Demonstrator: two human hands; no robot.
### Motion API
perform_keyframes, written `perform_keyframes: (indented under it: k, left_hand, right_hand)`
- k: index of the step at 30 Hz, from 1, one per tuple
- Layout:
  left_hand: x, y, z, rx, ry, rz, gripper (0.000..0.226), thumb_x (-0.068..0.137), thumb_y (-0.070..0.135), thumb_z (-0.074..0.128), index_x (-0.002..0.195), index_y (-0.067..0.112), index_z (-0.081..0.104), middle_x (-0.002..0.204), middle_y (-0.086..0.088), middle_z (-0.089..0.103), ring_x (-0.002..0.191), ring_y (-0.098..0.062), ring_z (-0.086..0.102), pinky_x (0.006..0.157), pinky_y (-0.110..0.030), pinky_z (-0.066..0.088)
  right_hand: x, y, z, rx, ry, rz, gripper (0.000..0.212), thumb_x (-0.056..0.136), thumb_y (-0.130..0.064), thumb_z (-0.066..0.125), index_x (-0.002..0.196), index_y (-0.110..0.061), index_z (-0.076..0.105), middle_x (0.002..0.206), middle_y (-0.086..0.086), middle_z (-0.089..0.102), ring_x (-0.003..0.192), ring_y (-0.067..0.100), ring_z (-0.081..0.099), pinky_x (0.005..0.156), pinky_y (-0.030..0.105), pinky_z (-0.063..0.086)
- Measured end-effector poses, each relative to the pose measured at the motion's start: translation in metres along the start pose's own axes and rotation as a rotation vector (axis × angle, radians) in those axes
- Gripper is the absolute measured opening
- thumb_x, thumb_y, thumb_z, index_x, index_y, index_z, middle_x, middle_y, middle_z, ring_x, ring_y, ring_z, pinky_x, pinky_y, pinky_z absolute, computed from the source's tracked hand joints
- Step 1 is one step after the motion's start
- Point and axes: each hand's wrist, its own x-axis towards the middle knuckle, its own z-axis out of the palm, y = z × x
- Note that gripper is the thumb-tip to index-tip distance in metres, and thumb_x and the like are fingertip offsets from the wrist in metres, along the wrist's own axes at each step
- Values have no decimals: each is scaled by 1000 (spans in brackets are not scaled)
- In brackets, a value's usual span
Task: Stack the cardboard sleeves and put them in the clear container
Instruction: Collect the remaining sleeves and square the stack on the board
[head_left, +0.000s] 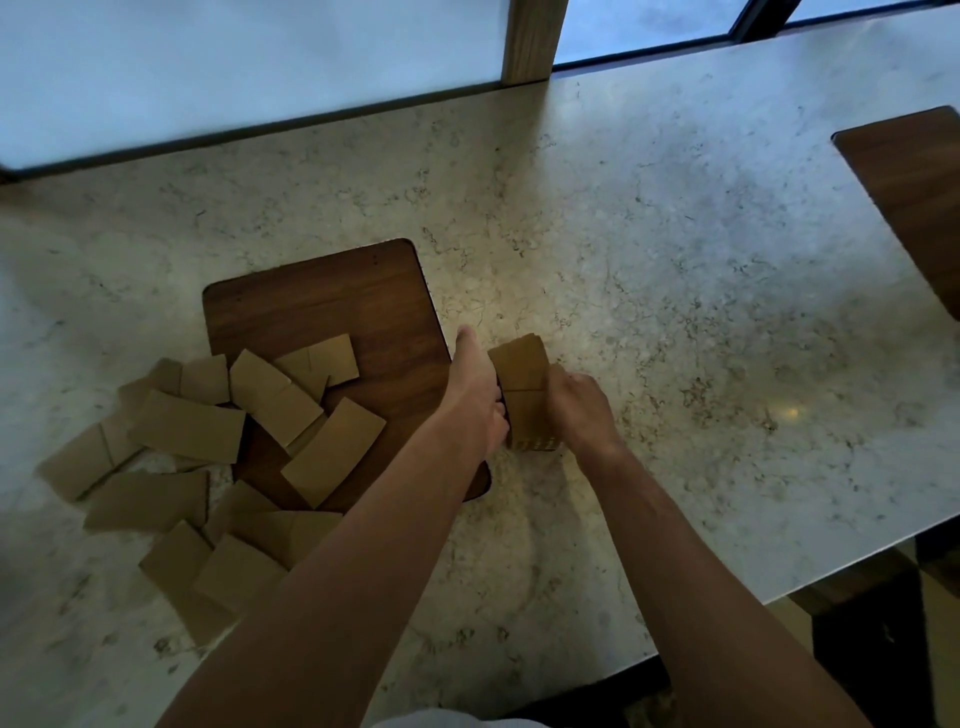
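- A stack of cardboard sleeves (524, 395) is held on the marble table (675, 260) at the centre of the frame, just right of the wooden board (332, 306).
- The stack is clasped on its left side by the left hand (475, 395), thumb stretched out, fingers curled against it.
- Its right side is gripped by the right hand (582, 408), fingers curled.
- Loose sleeves (187, 426) are scattered at lower left, across the board's left edge.
- Bare tabletop is seen to the right, up to a second board (914, 197) at the right edge.
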Motion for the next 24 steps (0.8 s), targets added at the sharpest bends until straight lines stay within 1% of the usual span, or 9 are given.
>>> perform_keyframes:
  k: [2, 4, 5, 9, 11, 17, 19, 21, 24]
  left_hand:
    - [-10, 1, 1, -7, -6, 11, 89, 94, 78, 31, 149, 11, 52, 135, -5, 66, 92, -17, 71, 50, -25, 57]
    - [-17, 2, 0, 18, -11, 28, 82, 99, 72, 30, 150, 11, 51, 142, -5, 62, 117, -27, 69, 87, -34, 61]
    - [-20, 1, -3, 38, -17, 33, 79, 102, 68, 30, 151, 10, 49, 146, -4, 57, 131, -31, 59, 105, -38, 50]
    - [-20, -7, -32, 37, -19, 43, 77, 105, 62, 31, 151, 1, 44, 143, -19, 57, 133, -37, 53, 111, -47, 38]
    - [-23, -16, -55, 62, -13, 58, 76, 105, 61, 32, 142, -2, 51, 136, -23, 59, 130, -40, 54, 114, -53, 37]
    - [-31, -42, -123, 61, 19, 92, 49, 108, 44, 39, 102, 4, 65, 101, -19, 68, 91, -33, 67, 81, -47, 53]
    - [-35, -48, -152, 49, 55, 97, 42, 108, 38, 41, 101, 4, 65, 94, -17, 68, 85, -31, 66, 78, -44, 52]
    - [-40, -49, -182, 26, 108, 106, 38, 109, 33, 42, 98, 4, 65, 87, -15, 66, 79, -29, 65, 77, -44, 51]
    - [-44, -47, -214, -33, 151, 134, 35, 107, 25, 45, 79, 7, 58, 68, -11, 59, 61, -24, 53, 67, -38, 48]
  right_hand:
    - [0, -2, -2, 117, 25, 55, 41, 104, -25, 30, 70, -10, 49, 79, 7, 55, 68, 18, 45, 64, 37, 34]
    - [1, 3, -4, 216, 47, 104, 41, 103, -30, 32, 67, -15, 48, 71, 3, 49, 64, 17, 42, 63, 34, 33]
    - [-3, 7, -7, 227, 63, 114, 41, 102, -30, 33, 67, -15, 47, 70, 3, 49, 64, 18, 43, 64, 34, 34]
    - [-12, 43, -2, 95, 121, 140, 38, 100, -29, 36, 96, -6, 64, 94, 12, 62, 83, 23, 55, 81, 45, 48]
    - [-23, 66, 12, 25, 106, 186, 38, 98, -32, 39, 97, -8, 68, 99, 11, 69, 82, 24, 61, 76, 42, 50]
    - [-84, 63, 51, 49, 35, 90, 32, 93, -25, 56, 83, 1, 71, 78, 14, 69, 71, 28, 63, 69, 40, 54]
    - [-91, 48, 75, -1, -6, 3, 33, 96, -26, 57, 88, 2, 72, 84, 18, 71, 78, 32, 67, 70, 42, 54]
    - [-98, 28, 100, -67, -36, -92, 21, 96, -25, 58, 92, -10, 73, 92, 8, 71, 87, 25, 67, 76, 38, 52]
    - [-99, -2, 126, -152, 22, -240, 19, 94, -24, 60, 110, -16, 68, 113, 4, 65, 104, 21, 61, 91, 34, 49]
